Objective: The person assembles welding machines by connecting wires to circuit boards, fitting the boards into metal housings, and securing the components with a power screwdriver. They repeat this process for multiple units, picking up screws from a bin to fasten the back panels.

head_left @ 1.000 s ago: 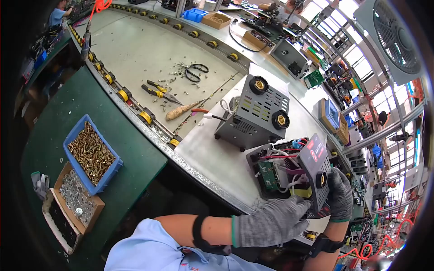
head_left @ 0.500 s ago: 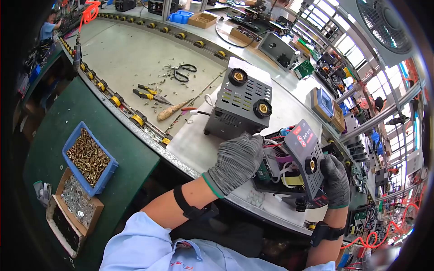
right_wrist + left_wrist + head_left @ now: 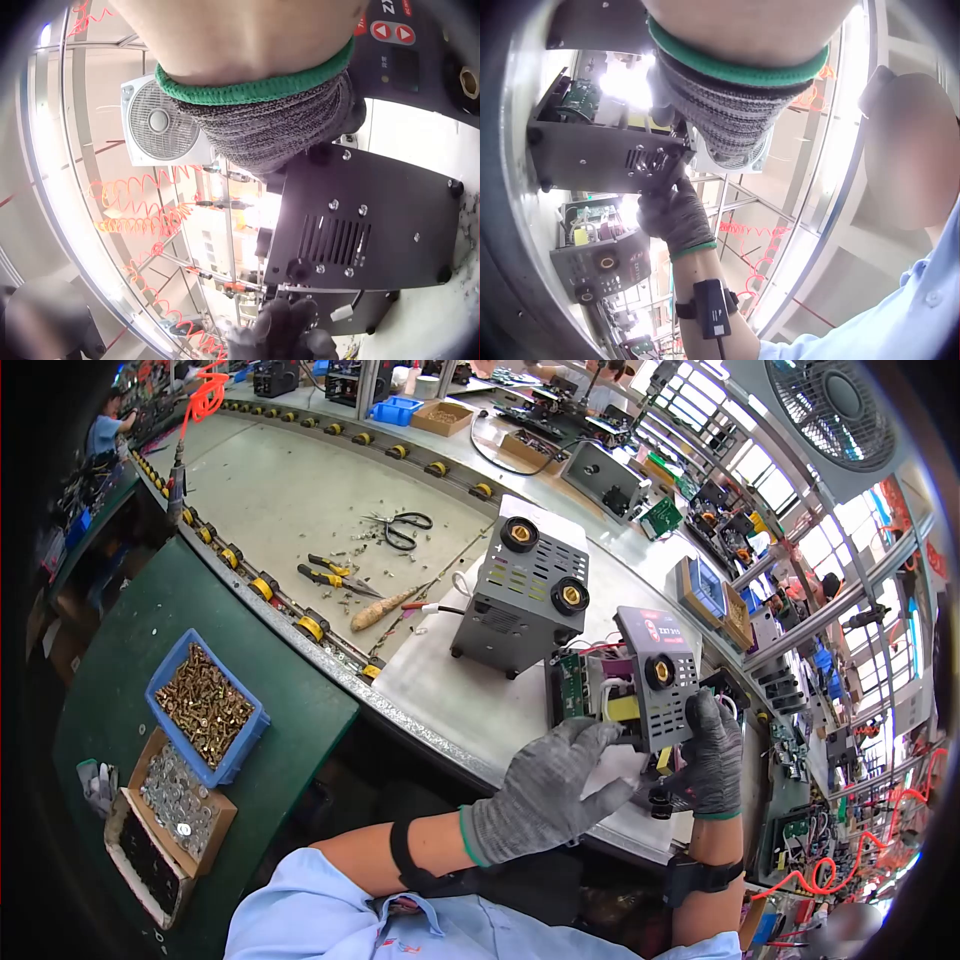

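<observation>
An open-sided welding machine [image 3: 575,685] stands on the white bench, its circuit board and wires exposed. Its grey front panel [image 3: 655,735] bears a ZX7 315 label and a round black socket with a brass centre. Along the panel's right edge, my gloved right hand [image 3: 712,760] grips it. My gloved left hand [image 3: 540,790] is near the panel's lower left corner, thumb spread apart from the fingers. In the right wrist view the left hand [image 3: 281,334] also shows its fingers loosely apart. Behind stands a closed grey machine [image 3: 520,600] with two brass-centred sockets.
On the green side table [image 3: 290,710] are a blue bin of brass bolts [image 3: 205,705] and a cardboard box of washers [image 3: 180,800]. Pliers [image 3: 335,572], scissors [image 3: 400,530] and a wooden-handled tool [image 3: 385,608] lie further back, beside a row of yellow rollers [image 3: 310,625].
My left hand went from the panel leftward to the closed machine's lower edge, then back to the panel. The open machine has turned and its panel shifted left, my right hand staying on it.
</observation>
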`<action>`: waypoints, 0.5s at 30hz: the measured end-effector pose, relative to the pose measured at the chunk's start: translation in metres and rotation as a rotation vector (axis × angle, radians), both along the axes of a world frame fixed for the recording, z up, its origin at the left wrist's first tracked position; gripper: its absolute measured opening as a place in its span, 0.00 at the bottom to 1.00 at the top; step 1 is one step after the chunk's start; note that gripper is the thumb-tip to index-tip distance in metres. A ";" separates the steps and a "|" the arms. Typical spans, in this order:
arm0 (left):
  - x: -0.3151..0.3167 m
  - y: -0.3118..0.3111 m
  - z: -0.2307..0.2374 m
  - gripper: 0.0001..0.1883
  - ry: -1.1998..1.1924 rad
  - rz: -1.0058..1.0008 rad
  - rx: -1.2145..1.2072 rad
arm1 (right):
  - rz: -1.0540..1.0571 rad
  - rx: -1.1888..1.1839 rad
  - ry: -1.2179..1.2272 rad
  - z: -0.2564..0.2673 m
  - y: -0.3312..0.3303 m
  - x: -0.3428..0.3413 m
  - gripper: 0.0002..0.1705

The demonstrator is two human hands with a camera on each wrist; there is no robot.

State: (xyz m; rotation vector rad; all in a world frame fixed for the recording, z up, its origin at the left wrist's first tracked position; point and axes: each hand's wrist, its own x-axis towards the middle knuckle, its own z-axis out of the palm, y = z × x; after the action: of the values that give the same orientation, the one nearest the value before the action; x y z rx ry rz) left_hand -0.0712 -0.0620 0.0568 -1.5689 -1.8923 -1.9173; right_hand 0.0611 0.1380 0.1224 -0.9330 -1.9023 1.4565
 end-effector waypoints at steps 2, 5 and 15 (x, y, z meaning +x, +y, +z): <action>0.000 0.010 0.003 0.24 -0.067 0.002 -0.007 | -0.020 0.002 0.026 -0.004 -0.004 -0.007 0.29; -0.006 0.026 0.001 0.23 -0.055 0.048 -0.011 | -0.023 -0.027 0.071 -0.007 0.002 -0.006 0.30; -0.036 0.036 -0.015 0.17 -0.140 0.103 0.089 | 0.058 -0.219 -0.042 0.011 -0.032 -0.019 0.37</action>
State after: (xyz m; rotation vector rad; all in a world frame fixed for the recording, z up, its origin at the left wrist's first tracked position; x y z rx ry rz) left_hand -0.1072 -0.0256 0.0423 -1.3183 -1.8675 -2.0851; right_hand 0.0419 0.1058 0.1332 -1.0215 -1.8392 1.7189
